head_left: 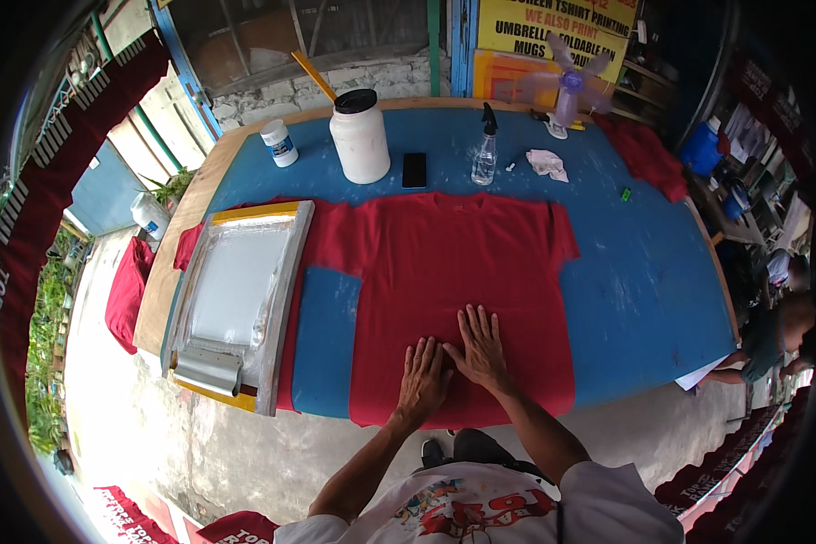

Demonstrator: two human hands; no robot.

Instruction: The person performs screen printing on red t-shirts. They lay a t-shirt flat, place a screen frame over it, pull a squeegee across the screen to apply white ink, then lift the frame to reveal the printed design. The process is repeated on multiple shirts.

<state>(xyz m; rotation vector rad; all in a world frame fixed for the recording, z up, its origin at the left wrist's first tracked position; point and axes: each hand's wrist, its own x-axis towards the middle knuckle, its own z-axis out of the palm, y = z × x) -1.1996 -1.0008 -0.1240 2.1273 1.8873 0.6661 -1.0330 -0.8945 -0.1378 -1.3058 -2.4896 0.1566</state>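
Behind the wide blue-topped table with a pale wooden edge [653,290] stands a low wall of rough whitish stone [267,103]. Above it is a dark panel with bars [372,29], probably a window. The grey concrete floor [245,458] is very bright at the left, where strong daylight falls.

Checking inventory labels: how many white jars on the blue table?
2. A small white jar near the far left corner, and a large white jar between it and the phone, beyond the red shirt. Something small behind the large jar could be hidden.
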